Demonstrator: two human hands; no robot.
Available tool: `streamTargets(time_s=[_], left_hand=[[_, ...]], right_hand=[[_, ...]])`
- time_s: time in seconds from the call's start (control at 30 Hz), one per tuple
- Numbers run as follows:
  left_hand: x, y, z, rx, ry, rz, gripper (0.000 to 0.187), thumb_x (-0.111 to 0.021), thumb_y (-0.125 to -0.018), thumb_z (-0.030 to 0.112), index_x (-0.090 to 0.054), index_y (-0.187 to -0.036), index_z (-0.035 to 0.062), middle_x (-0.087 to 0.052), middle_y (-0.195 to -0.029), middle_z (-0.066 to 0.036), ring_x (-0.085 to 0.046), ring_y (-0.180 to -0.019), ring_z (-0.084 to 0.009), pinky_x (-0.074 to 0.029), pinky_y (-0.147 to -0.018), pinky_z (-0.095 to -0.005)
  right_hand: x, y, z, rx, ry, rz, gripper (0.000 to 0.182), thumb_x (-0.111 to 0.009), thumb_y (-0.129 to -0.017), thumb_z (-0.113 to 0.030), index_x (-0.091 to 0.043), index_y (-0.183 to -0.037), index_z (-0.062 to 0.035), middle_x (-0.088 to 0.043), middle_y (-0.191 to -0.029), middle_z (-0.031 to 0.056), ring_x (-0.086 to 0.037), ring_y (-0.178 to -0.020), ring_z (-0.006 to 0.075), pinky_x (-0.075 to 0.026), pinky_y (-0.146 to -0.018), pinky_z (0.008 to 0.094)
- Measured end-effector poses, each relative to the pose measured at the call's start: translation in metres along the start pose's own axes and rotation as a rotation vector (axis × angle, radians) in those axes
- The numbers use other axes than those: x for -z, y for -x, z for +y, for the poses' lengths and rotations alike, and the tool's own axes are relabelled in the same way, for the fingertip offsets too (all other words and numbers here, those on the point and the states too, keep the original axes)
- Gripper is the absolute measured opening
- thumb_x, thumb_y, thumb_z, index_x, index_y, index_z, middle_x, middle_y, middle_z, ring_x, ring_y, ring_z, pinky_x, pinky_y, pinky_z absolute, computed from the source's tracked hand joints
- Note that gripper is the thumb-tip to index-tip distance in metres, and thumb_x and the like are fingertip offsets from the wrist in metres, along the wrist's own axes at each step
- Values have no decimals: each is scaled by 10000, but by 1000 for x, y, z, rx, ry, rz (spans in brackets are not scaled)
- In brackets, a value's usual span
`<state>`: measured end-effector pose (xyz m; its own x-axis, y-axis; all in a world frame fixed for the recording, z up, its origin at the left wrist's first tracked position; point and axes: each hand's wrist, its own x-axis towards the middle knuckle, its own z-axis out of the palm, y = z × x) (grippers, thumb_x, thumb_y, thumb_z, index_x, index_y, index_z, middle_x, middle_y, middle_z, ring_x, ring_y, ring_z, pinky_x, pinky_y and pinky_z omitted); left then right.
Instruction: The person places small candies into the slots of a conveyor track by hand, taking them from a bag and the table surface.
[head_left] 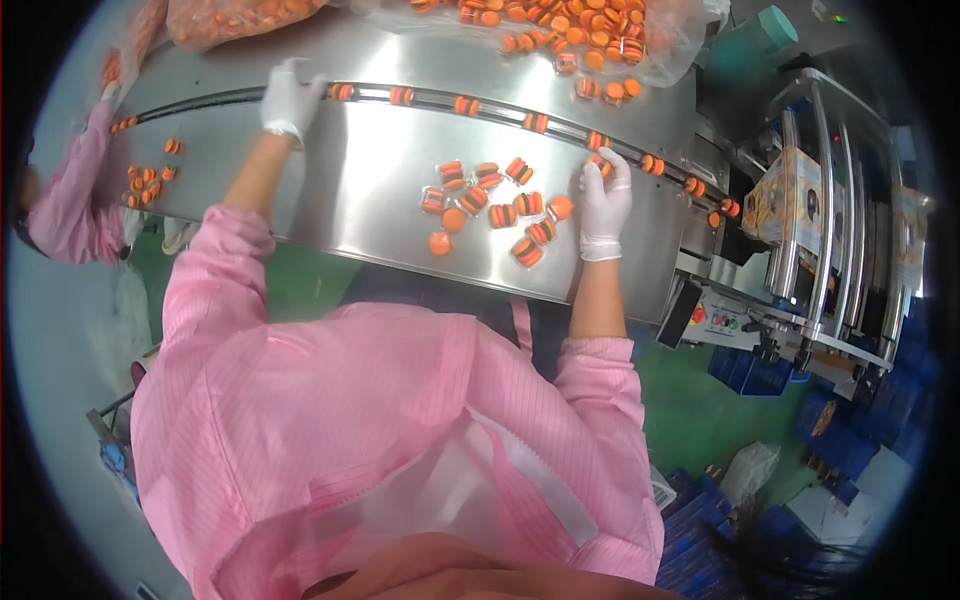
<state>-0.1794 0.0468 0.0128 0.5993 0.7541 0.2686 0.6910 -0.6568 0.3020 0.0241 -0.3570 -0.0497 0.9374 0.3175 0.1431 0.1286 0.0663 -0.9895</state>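
My left hand [290, 100], in a white glove, is over the left stretch of the narrow conveyor track [430, 98]. Its fingers are apart, and I see nothing held in them. Lower right along the track, my gloved right hand [606, 212] pinches a small orange burger-shaped candy [602, 168] between thumb and fingers, close to the track's near edge. More burger-shaped candies in clear wrap, such as one candy [502, 215], lie loose on the steel table [370, 200] left of my right hand. Spaced candies sit in the track, one candy [466, 105] between my hands.
A clear bag [660, 50] spills many orange candies at the back, and another filled bag [240, 25] lies at the upper left. A co-worker's pink sleeve [85, 190] reaches in at far left. A metal-framed machine [820, 220] stands right, with blue crates [755, 370] below.
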Motion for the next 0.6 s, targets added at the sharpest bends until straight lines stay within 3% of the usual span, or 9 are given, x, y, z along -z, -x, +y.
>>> streamTargets(time_s=[0.03,0.1,0.17,0.2,0.27,0.4,0.47,0.53,0.6], left_hand=[[6,11,28,-82,163,-32,403,-656,-817,315,-609,-1091,22,-637,-965,-177,-609,-856,-288,-486,-788,-364],[-4,40,57,-187,325,-469,380,-636,-832,361,-629,-1093,85,-645,-1018,-122,-620,-876,-252,-490,-822,-335],[1,68,104,-205,500,-737,373,-624,-868,352,-603,-1085,49,-625,-1017,-114,-603,-829,-185,-486,-777,-304],[9,78,124,-192,532,-860,378,-638,-860,350,-601,-1090,53,-615,-1031,-104,-602,-843,-177,-483,-776,-300],[-5,85,133,-590,255,-792,341,-638,-862,304,-600,-1094,57,-610,-1033,-84,-603,-812,-152,-490,-735,-284],[-19,87,124,-749,392,-817,284,-628,-863,230,-603,-1095,68,-617,-1009,-61,-603,-788,-135,-495,-717,-267],[-9,81,110,-221,735,-806,238,-600,-845,213,-641,-1023,59,-603,-919,-95,-598,-926,-206,-484,-808,-321],[-5,56,81,89,1047,-669,204,-520,-891,122,-625,-1043,33,-613,-968,-74,-605,-875,-164,-504,-761,-271],[-19,26,35,180,1121,-416,230,-499,-931,120,-586,-1130,43,-623,-965,-57,-604,-819,-122,-517,-745,-267]], right_hand=[[-1,0,-3,1,-2,-3,272,-565,-876,-21,-533,-1146,-17,-552,-885,10,-516,-725,66,-444,-645,205],[-2,2,-3,-6,-1,-5,269,-564,-877,-22,-534,-1145,-17,-552,-886,10,-518,-728,66,-444,-647,205],[0,1,-2,-53,-30,-13,273,-575,-869,-26,-534,-1139,-8,-556,-1010,36,-533,-914,103,-443,-838,251],[0,3,-7,-55,-25,-14,273,-575,-869,-26,-534,-1139,-8,-556,-1010,36,-533,-914,103,-443,-838,251],[-2,4,-20,-100,-84,-25,253,-567,-874,-17,-534,-1125,-8,-562,-944,20,-532,-805,76,-454,-734,217],[-3,3,-18,-95,-160,-2,239,-561,-878,-12,-534,-1116,-10,-558,-892,6,-510,-723,55,-439,-653,193],[-2,3,-16,-71,-164,-8,243,-560,-880,-14,-531,-1121,-9,-554,-900,11,-509,-725,58,-440,-656,198],[-1,2,-13,-59,-150,-10,245,-560,-879,-15,-530,-1122,-8,-553,-904,12,-508,-726,57,-440,-653,199],[-2,2,-12,-43,-136,-12,247,-561,-878,-16,-529,-1123,-8,-552,-907,12,-507,-726,56,-439,-651,199]])
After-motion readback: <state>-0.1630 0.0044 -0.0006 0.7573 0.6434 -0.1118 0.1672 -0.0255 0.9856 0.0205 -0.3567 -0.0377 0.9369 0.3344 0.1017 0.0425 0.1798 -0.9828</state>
